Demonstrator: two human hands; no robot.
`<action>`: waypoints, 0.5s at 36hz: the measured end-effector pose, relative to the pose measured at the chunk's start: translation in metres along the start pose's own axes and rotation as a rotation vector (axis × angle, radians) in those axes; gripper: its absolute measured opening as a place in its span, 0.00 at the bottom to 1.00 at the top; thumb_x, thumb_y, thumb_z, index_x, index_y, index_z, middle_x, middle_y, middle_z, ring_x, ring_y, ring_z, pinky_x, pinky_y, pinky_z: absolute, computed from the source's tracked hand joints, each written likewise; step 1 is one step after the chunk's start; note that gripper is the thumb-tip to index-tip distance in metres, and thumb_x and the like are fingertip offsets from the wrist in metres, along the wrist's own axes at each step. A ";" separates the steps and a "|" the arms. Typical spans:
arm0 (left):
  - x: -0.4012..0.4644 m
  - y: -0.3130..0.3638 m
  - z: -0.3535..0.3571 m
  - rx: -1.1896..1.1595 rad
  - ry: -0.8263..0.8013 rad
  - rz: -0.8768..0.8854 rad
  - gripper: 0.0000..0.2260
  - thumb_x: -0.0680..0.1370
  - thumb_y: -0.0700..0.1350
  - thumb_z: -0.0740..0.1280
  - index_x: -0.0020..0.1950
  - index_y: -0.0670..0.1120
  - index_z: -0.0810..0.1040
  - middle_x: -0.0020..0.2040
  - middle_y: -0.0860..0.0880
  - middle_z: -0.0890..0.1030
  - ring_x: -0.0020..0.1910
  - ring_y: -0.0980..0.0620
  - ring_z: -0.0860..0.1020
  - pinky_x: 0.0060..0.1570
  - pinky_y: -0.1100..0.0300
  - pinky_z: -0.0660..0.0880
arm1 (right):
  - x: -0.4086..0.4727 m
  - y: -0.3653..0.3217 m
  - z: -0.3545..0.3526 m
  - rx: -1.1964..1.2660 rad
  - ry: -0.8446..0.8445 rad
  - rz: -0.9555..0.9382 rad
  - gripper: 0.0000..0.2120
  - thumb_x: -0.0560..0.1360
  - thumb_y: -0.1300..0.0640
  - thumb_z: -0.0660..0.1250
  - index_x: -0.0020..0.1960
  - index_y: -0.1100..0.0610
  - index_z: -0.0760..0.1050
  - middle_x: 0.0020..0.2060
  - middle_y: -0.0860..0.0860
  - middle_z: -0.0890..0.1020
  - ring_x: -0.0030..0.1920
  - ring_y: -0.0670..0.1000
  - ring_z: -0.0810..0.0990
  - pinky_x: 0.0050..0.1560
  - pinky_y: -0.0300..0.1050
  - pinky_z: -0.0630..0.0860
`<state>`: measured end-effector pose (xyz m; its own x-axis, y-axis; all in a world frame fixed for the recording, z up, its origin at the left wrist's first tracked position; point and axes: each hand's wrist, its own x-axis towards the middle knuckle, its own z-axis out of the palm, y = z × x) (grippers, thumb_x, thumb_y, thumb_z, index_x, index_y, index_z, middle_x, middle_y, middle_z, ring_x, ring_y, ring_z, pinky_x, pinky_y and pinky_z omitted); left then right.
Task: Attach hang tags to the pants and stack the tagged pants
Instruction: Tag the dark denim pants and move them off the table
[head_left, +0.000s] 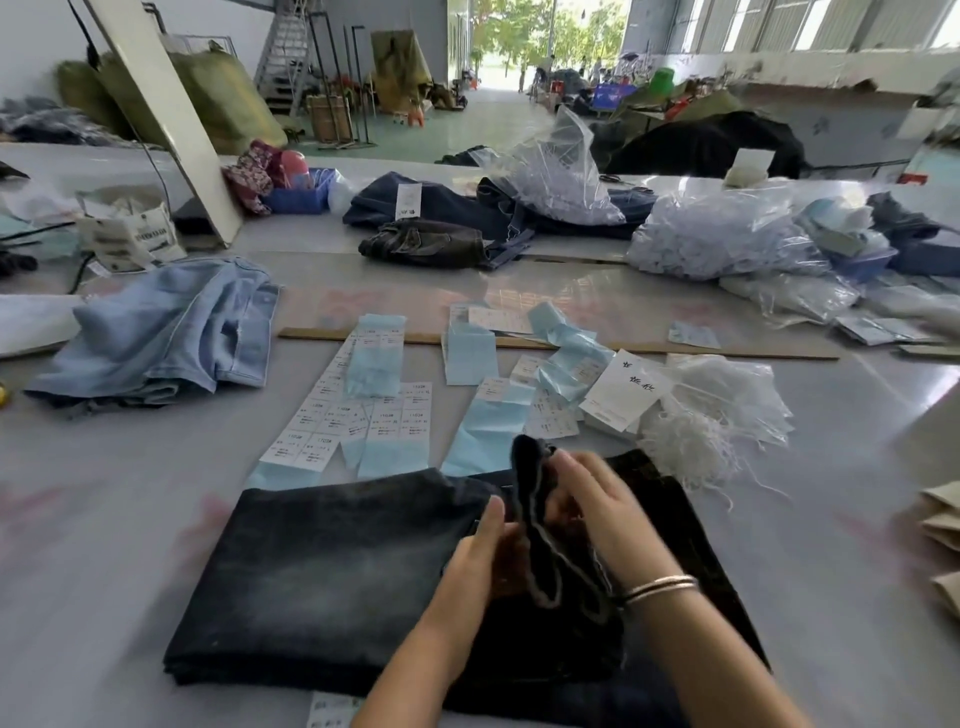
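Grey worktable (156, 519) strewn with loose white and pale-blue paper hang tags (384, 415) lies ahead, and as your left hand (483, 551) and right hand (597, 499) both pinch the lifted waistband of the folded dark denim pants (332, 566) before you, a tug could skew the fold.

Hands: two, a left hand (480, 551) and a right hand (597, 506)
Bracelets (660, 587) on the right wrist: two
Dark folded pants (332, 577) in front: one
Light blue pants (161, 332): one pile, count unclear
White hang tags (626, 389): one small stack
Cardboard strip (571, 344): one
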<state>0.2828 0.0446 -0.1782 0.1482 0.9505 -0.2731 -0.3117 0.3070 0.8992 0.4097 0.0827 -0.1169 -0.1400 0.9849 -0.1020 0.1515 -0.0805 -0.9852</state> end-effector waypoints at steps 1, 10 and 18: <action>-0.002 -0.003 -0.004 -0.040 -0.003 0.001 0.30 0.72 0.67 0.60 0.57 0.45 0.83 0.58 0.40 0.82 0.59 0.42 0.79 0.62 0.49 0.73 | 0.001 0.009 0.008 0.043 0.013 0.012 0.14 0.78 0.48 0.61 0.48 0.58 0.77 0.27 0.49 0.79 0.30 0.45 0.75 0.35 0.35 0.72; -0.007 -0.004 -0.012 -0.086 -0.007 0.033 0.19 0.73 0.51 0.70 0.55 0.38 0.82 0.56 0.35 0.81 0.59 0.37 0.78 0.63 0.46 0.72 | -0.001 0.051 0.023 0.212 0.076 -0.106 0.13 0.81 0.59 0.56 0.45 0.58 0.79 0.28 0.52 0.79 0.30 0.45 0.75 0.34 0.34 0.71; -0.013 -0.005 -0.010 -0.133 -0.038 0.041 0.21 0.79 0.54 0.59 0.61 0.42 0.81 0.60 0.37 0.80 0.61 0.41 0.78 0.54 0.56 0.77 | -0.011 0.054 0.023 -0.077 0.129 -0.195 0.17 0.61 0.39 0.75 0.40 0.48 0.75 0.33 0.50 0.79 0.35 0.44 0.77 0.39 0.36 0.74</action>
<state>0.2726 0.0314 -0.1824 0.1672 0.9605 -0.2223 -0.4390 0.2744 0.8555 0.3972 0.0639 -0.1724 -0.0489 0.9925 0.1119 0.2089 0.1197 -0.9706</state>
